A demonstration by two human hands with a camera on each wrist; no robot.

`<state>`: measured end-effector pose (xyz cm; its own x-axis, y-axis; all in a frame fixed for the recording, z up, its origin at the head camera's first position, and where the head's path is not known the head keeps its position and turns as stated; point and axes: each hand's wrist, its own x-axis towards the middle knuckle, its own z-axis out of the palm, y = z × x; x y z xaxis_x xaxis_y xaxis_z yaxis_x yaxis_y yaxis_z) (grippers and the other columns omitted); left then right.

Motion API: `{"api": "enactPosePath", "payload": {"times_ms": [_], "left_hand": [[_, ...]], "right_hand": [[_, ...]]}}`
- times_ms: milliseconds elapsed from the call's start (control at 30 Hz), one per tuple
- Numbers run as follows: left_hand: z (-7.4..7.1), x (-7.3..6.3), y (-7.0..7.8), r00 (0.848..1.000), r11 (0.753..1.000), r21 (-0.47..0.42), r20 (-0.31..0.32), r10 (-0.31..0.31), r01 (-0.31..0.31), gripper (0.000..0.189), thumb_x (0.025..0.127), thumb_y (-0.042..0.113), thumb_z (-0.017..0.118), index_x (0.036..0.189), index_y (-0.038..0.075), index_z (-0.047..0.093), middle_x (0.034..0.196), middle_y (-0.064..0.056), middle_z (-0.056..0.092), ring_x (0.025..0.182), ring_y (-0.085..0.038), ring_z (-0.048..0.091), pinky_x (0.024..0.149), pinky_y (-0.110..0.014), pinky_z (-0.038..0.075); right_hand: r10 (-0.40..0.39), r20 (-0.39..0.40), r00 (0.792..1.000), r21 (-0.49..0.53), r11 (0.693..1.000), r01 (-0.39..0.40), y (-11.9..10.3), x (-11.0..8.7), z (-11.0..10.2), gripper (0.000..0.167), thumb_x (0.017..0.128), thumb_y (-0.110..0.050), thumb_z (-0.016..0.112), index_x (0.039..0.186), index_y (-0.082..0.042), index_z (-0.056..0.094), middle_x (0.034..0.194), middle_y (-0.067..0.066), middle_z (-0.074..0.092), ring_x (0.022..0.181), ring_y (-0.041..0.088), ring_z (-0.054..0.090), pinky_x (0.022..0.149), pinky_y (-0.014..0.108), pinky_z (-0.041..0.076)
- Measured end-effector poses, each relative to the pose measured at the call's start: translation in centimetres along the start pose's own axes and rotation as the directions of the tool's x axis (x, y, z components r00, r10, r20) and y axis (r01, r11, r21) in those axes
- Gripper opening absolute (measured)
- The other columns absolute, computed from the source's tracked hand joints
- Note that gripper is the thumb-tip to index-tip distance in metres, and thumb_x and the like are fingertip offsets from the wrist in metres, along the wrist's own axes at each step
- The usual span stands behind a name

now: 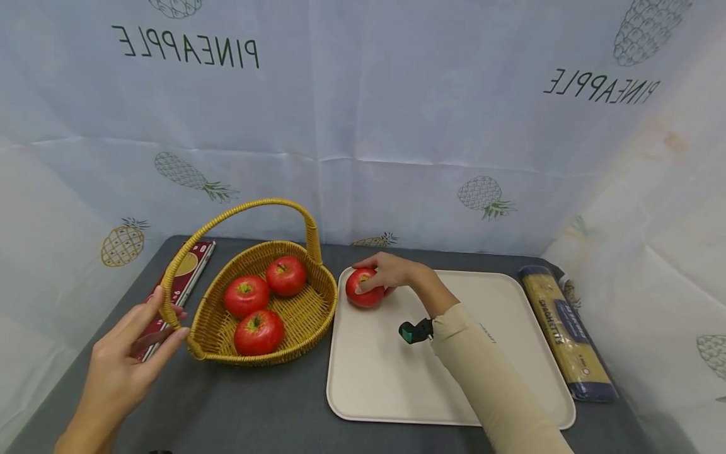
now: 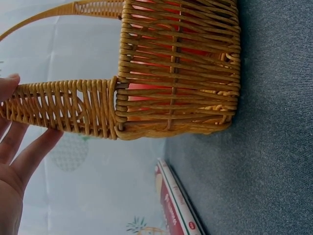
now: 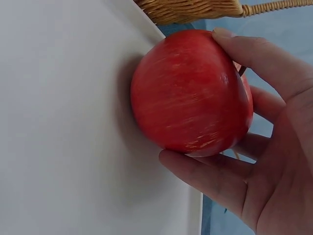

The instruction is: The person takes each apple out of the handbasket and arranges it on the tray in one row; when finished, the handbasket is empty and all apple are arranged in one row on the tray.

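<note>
A yellow wicker basket [image 1: 309,334] with a tall arched handle stands on the left of the table and contains three red apples [image 1: 258,332]. At the handle's near end my left hand [image 1: 121,359] grips the wicker between thumb and fingers; the left wrist view shows the same handle [image 2: 63,105] held. My right hand [image 1: 391,274] grips another red apple [image 1: 363,296] at the far left corner of the pale tray [image 1: 397,384]. In the right wrist view, thumb and fingers curl round this apple [image 3: 190,93], beside the tray's rim.
Behind the basket's handle lies a flat red and white package [image 1: 195,258], partly hidden. A yellow and blue spaghetti pack [image 1: 567,334] lies along the tray's right side. A pineapple-print cloth [image 1: 386,126] hangs behind the dark grey table [image 1: 255,403].
</note>
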<state>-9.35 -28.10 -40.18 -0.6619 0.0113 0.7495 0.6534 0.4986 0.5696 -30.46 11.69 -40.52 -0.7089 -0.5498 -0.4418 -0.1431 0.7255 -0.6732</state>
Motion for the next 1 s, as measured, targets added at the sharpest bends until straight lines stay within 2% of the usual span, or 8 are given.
{"api": "enactPosePath", "payload": {"times_ms": [167, 333, 433, 600, 633, 733, 867, 1000], "left_hand": [[-0.2, -0.1, 0.1, 1.000, 1.000, 0.012, 0.007, -0.025, 0.025, 0.068, 0.088, 0.015, 0.078, 0.142, -0.014, 0.049, 0.115, 0.014, 0.068, 0.104, 0.007, 0.067, 0.087, -0.004, 0.053], [-0.2, -0.2, 0.0, 1.000, 1.000, 0.006, 0.012, -0.023, 0.023, 0.066, 0.086, 0.003, 0.079, 0.143, -0.014, 0.048, 0.116, 0.013, 0.068, 0.105, 0.006, 0.067, 0.088, -0.005, 0.053], [-0.3, -0.2, -0.1, 1.000, 1.000, 0.007, 0.014, -0.019, 0.019, 0.067, 0.086, 0.002, 0.078, 0.143, -0.014, 0.048, 0.116, 0.013, 0.068, 0.105, 0.005, 0.067, 0.089, -0.005, 0.053], [-0.2, -0.2, -0.2, 1.000, 1.000, -0.011, 0.012, -0.004, 0.004, 0.066, 0.087, 0.005, 0.078, 0.142, -0.015, 0.048, 0.117, 0.012, 0.068, 0.105, 0.005, 0.067, 0.089, -0.006, 0.054], [-0.2, -0.1, -0.3, 1.000, 1.000, -0.020, 0.011, 0.002, -0.002, 0.066, 0.088, 0.007, 0.078, 0.142, -0.016, 0.047, 0.117, 0.011, 0.068, 0.105, 0.004, 0.068, 0.089, -0.006, 0.054], [-0.1, -0.2, -0.3, 1.000, 1.000, -0.030, 0.012, 0.004, -0.003, 0.066, 0.089, 0.009, 0.077, 0.142, -0.016, 0.047, 0.118, 0.011, 0.068, 0.105, 0.004, 0.068, 0.089, -0.007, 0.054], [-0.1, -0.2, -0.2, 1.000, 1.000, -0.030, 0.015, -0.001, 0.001, 0.068, 0.089, 0.014, 0.077, 0.143, -0.015, 0.047, 0.118, 0.010, 0.068, 0.106, 0.004, 0.068, 0.090, -0.007, 0.054], [-0.1, -0.1, -0.2, 1.000, 1.000, -0.012, 0.013, -0.002, 0.003, 0.071, 0.089, 0.023, 0.076, 0.143, -0.014, 0.048, 0.120, 0.009, 0.066, 0.106, 0.005, 0.068, 0.089, -0.007, 0.054]], "right_hand": [[-0.011, -0.001, 1.000, 0.001, 1.000, 0.011, 0.1, 0.0, 0.1, 0.068, 0.090, -0.034, 0.076, 0.152, -0.019, 0.051, 0.141, 0.011, 0.058, 0.120, 0.024, 0.058, 0.080, 0.034, 0.066], [-0.027, -0.007, 1.000, 0.011, 1.000, 0.027, 0.1, -0.1, 0.1, 0.068, 0.091, -0.033, 0.076, 0.153, -0.020, 0.050, 0.140, 0.011, 0.059, 0.119, 0.023, 0.059, 0.081, 0.035, 0.066], [-0.034, -0.006, 0.999, 0.006, 0.999, 0.034, 0.1, -0.2, 0.1, 0.069, 0.092, -0.034, 0.076, 0.153, -0.021, 0.049, 0.141, 0.011, 0.059, 0.120, 0.022, 0.058, 0.083, 0.035, 0.066], [-0.067, 0.001, 0.998, -0.066, 0.996, 0.067, 0.1, -0.3, -0.3, 0.070, 0.093, -0.039, 0.073, 0.155, -0.021, 0.046, 0.147, 0.009, 0.056, 0.120, 0.022, 0.056, 0.084, 0.035, 0.064], [-0.079, 0.000, 0.997, -0.081, 0.994, 0.079, 0.1, -0.4, -0.5, 0.071, 0.094, -0.041, 0.072, 0.156, -0.021, 0.045, 0.150, 0.009, 0.055, 0.123, 0.023, 0.056, 0.086, 0.036, 0.064], [-0.123, -0.001, 0.992, -0.123, 0.985, 0.122, -0.1, -0.6, -1.0, 0.073, 0.094, -0.042, 0.071, 0.157, -0.019, 0.042, 0.158, 0.010, 0.048, 0.134, 0.027, 0.053, 0.102, 0.044, 0.059], [-0.166, -0.013, 0.986, -0.166, 0.973, 0.162, -0.7, -1.1, -1.5, 0.079, 0.092, -0.043, 0.072, 0.158, -0.016, 0.040, 0.164, 0.011, 0.040, 0.149, 0.034, 0.042, 0.121, 0.053, 0.044], [-0.204, -0.036, 0.978, -0.202, 0.960, 0.193, -1.3, -1.7, -1.7, 0.082, 0.089, -0.042, 0.074, 0.158, -0.016, 0.039, 0.165, 0.009, 0.039, 0.153, 0.034, 0.036, 0.124, 0.056, 0.039]]}}
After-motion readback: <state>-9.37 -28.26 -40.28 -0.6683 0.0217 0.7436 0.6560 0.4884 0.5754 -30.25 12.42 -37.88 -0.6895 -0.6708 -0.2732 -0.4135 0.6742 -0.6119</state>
